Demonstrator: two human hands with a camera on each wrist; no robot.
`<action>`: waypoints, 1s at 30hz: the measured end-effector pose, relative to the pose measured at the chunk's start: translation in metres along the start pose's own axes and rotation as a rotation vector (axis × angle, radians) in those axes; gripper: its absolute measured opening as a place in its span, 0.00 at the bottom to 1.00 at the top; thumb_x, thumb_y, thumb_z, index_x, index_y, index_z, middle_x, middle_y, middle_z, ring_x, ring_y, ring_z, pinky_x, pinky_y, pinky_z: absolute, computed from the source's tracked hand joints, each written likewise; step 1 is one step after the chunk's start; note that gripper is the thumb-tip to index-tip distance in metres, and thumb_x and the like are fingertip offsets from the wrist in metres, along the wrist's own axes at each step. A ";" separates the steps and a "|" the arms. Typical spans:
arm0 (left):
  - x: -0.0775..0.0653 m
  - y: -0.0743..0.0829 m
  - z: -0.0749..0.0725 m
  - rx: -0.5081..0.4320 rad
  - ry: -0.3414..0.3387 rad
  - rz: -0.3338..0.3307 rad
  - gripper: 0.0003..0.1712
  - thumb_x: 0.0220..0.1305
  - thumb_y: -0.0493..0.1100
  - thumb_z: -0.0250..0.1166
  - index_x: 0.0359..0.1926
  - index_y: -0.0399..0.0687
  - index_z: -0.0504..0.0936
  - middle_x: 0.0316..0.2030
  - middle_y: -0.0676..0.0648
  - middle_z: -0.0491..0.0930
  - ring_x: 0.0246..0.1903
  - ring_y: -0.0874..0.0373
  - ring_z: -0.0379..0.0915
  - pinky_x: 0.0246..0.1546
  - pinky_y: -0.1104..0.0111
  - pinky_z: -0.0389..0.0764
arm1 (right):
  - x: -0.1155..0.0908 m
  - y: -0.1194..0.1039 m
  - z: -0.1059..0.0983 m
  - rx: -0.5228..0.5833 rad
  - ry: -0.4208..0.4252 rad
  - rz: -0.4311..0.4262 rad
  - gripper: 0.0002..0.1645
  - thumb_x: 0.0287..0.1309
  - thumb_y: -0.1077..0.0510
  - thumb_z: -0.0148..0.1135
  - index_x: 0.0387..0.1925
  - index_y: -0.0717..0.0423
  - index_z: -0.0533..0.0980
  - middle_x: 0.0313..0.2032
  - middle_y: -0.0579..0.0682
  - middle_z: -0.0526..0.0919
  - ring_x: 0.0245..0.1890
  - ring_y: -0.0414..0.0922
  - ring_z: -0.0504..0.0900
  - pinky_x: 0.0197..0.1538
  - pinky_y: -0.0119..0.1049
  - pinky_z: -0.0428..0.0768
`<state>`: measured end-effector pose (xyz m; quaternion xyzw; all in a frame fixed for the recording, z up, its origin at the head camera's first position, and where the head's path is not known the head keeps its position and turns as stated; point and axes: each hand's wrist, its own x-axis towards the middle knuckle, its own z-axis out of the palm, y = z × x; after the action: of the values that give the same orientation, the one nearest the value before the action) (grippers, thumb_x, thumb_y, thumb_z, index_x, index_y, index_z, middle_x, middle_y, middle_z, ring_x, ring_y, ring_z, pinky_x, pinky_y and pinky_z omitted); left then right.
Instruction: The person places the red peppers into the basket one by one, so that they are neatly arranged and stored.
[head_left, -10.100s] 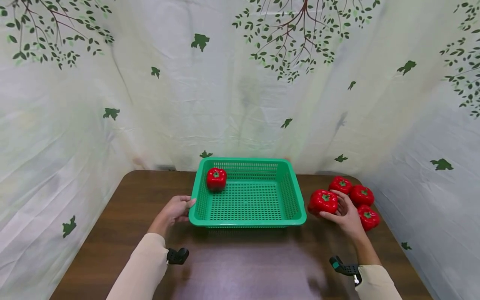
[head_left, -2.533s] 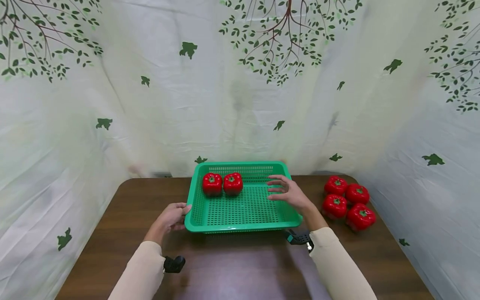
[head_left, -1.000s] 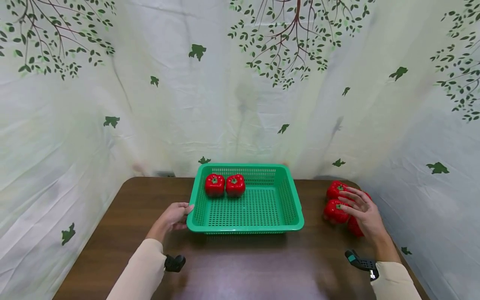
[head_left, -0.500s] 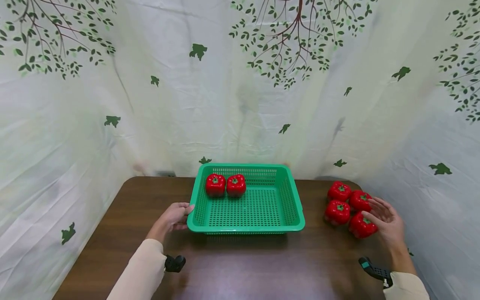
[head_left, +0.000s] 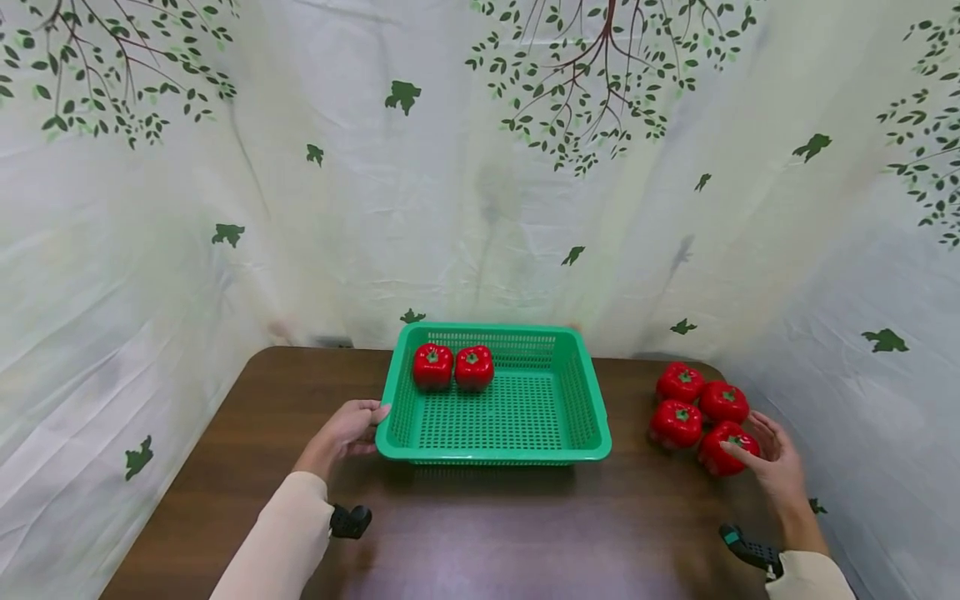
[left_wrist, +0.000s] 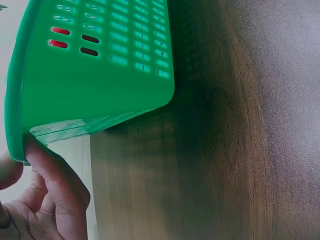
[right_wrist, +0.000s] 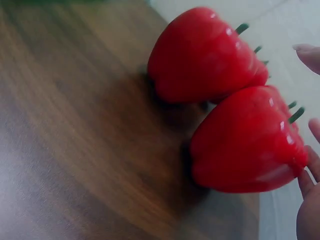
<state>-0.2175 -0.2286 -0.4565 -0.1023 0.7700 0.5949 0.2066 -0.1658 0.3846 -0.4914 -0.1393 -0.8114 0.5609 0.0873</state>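
My left hand (head_left: pixel 352 429) pinches the left rim of a green plastic basket (head_left: pixel 495 457); in the left wrist view its thumb and fingers (left_wrist: pixel 60 185) clasp the basket's edge. Inside the basket, two red bell peppers stand side by side at the back left, one pepper (head_left: pixel 432 367) left of the other pepper (head_left: pixel 474 368). My right hand (head_left: pixel 776 458) is spread at the right side of the nearest right bell pepper (head_left: pixel 727 450), thumb over its front, fingers behind. The right wrist view shows this pepper (right_wrist: pixel 245 145) with fingertips at its stem end.
More red bell peppers cluster at the table's right: a front-left pepper (head_left: pixel 676 425), a back-left pepper (head_left: pixel 680 382) and a back-right pepper (head_left: pixel 723 402). A brown wooden table (head_left: pixel 480 533) lies beneath. A leaf-printed white curtain (head_left: pixel 480 208) hangs around its back and sides.
A second pepper came into the basket earlier. Since then my right hand has gone from the basket to the cluster, and onward right to the nearest pepper. My left hand keeps the rim.
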 end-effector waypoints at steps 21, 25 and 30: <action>-0.002 -0.001 0.000 0.002 0.005 -0.016 0.25 0.74 0.47 0.52 0.60 0.30 0.67 0.43 0.41 0.77 0.38 0.51 0.76 0.37 0.64 0.80 | 0.009 0.018 0.011 -0.123 -0.011 0.135 0.57 0.57 0.55 0.68 0.74 0.61 0.40 0.71 0.69 0.46 0.68 0.68 0.47 0.62 0.65 0.61; -0.002 0.000 0.000 0.004 0.011 -0.015 0.25 0.74 0.46 0.51 0.60 0.30 0.68 0.42 0.41 0.77 0.36 0.52 0.76 0.36 0.64 0.80 | 0.008 0.020 0.013 -0.098 0.009 0.141 0.56 0.57 0.57 0.68 0.74 0.61 0.40 0.71 0.69 0.46 0.69 0.68 0.47 0.63 0.65 0.60; -0.001 0.001 0.001 0.007 0.010 -0.010 0.25 0.74 0.47 0.51 0.61 0.29 0.67 0.42 0.42 0.77 0.35 0.54 0.76 0.36 0.64 0.80 | 0.009 0.023 0.016 -0.079 0.062 0.171 0.56 0.56 0.57 0.69 0.74 0.60 0.42 0.71 0.68 0.47 0.69 0.67 0.47 0.63 0.64 0.60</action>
<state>-0.2169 -0.2276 -0.4551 -0.1083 0.7726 0.5907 0.2062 -0.1763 0.3811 -0.5186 -0.2288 -0.8150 0.5292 0.0588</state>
